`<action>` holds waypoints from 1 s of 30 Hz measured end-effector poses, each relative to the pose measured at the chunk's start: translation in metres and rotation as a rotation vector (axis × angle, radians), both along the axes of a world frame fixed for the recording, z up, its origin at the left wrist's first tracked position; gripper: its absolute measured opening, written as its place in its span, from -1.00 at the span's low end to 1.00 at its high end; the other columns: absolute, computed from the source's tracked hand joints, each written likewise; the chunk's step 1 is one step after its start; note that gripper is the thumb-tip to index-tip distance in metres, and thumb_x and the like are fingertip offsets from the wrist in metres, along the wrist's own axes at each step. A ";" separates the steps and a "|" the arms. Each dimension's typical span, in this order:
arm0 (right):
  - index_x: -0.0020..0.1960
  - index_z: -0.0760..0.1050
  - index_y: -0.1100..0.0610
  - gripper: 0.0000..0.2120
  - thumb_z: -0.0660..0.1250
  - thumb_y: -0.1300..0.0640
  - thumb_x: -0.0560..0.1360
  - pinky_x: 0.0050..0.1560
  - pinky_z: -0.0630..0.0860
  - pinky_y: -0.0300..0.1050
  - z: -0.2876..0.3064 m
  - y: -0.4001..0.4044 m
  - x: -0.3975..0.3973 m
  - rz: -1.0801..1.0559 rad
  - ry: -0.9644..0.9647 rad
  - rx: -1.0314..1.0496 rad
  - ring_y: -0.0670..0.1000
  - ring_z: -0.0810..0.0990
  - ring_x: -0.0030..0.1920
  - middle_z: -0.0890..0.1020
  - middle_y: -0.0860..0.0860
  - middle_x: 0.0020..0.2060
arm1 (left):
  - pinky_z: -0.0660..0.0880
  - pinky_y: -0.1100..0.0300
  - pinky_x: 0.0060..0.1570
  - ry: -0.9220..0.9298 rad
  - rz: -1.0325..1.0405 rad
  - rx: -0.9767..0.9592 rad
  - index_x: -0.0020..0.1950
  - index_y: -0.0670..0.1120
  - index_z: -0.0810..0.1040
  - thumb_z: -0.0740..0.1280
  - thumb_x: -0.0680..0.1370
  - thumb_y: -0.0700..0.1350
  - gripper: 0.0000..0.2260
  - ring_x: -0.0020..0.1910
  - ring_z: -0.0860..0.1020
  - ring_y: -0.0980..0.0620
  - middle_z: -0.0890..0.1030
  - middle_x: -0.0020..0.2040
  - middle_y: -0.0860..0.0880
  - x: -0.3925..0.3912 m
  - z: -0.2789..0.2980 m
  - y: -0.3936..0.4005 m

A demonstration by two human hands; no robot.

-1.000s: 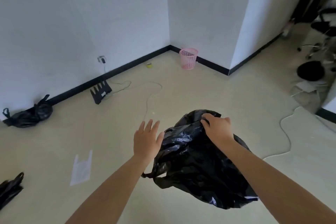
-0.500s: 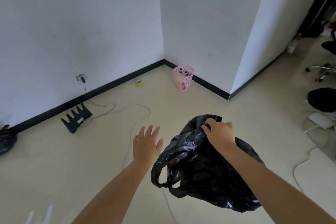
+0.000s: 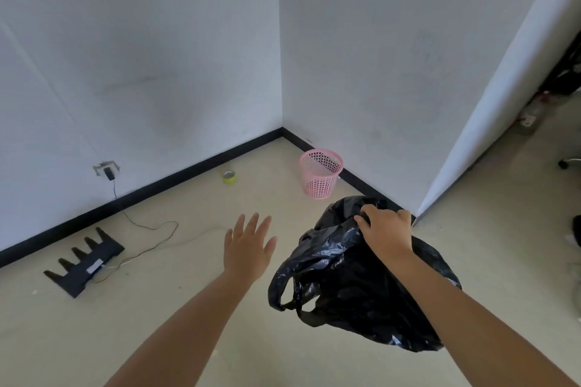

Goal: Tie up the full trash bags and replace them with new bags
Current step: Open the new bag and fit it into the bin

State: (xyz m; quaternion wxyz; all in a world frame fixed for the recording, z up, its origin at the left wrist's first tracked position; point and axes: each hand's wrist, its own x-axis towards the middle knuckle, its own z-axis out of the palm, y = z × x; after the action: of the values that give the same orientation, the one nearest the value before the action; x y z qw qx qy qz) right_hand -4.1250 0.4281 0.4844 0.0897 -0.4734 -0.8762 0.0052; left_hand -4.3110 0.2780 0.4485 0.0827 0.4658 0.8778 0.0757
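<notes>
Two hands occupy the near field. The right hand (image 3: 385, 231) has its fingers curled into the gathered top of a crumpled black plastic trash bag (image 3: 355, 286), which hangs clear of the beige floor (image 3: 157, 324); one loop handle (image 3: 284, 292) droops at its left side, untied. The bag looks limp and light, so it is judged to be a fresh liner rather than a full bag, though its contents cannot be confirmed. The left hand (image 3: 248, 248) is held flat with fingers spread and straight, holding nothing, just left of the bag and not touching it. Farther out on the floor lies a black pronged router-like device (image 3: 85, 264) with a thin white cable (image 3: 147, 229) leading to a wall socket (image 3: 107, 168). Beyond it, a small yellow tape roll (image 3: 229, 177) sits near the black skirting. Farthest, in the corner, stands a pink perforated plastic waste basket (image 3: 320, 177), upright and without a liner visible. Status, as judged: the basket appears already emptied; fitting the new bag into it remains, with the basket well apart from the bag. No tied bag is in view, so tying cannot be verified.
</notes>
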 end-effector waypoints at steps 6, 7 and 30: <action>-0.03 0.55 0.14 -0.73 0.12 0.03 0.57 0.07 0.18 -0.08 -0.012 0.121 -0.064 -0.044 0.129 0.021 0.12 0.59 -0.15 0.66 0.07 -0.26 | -0.02 0.00 0.48 -0.022 -0.056 -0.012 0.49 0.09 0.00 -0.05 0.61 0.10 -0.55 0.53 -0.07 -0.04 0.02 0.54 0.03 -0.071 0.001 0.132; -0.07 0.56 0.15 -0.73 0.15 0.04 0.56 0.04 0.15 -0.09 -0.015 0.144 -0.076 -0.037 0.157 0.038 0.12 0.59 -0.17 0.66 0.07 -0.29 | -0.02 0.00 0.48 -0.021 -0.064 -0.005 0.49 0.09 -0.01 -0.05 0.61 0.09 -0.55 0.53 -0.08 -0.04 0.02 0.54 0.03 -0.081 -0.001 0.154; -0.33 0.60 0.16 -0.75 0.24 0.05 0.39 -0.15 0.36 -0.04 -0.031 0.631 -0.356 0.194 0.425 -0.073 0.09 0.53 -0.55 0.57 0.06 -0.59 | 0.50 0.17 -0.01 -0.337 -0.107 0.175 0.04 -0.17 0.61 0.02 0.41 0.08 -0.50 -0.04 0.64 -0.10 0.69 -0.05 -0.12 -0.333 -0.057 0.615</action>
State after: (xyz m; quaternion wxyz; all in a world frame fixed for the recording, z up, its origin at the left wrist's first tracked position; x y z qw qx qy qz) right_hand -4.4811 1.0587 0.4535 0.2541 -0.3781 -0.8784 0.1448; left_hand -4.6441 0.8931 0.3918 0.1915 0.4978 0.8156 0.2244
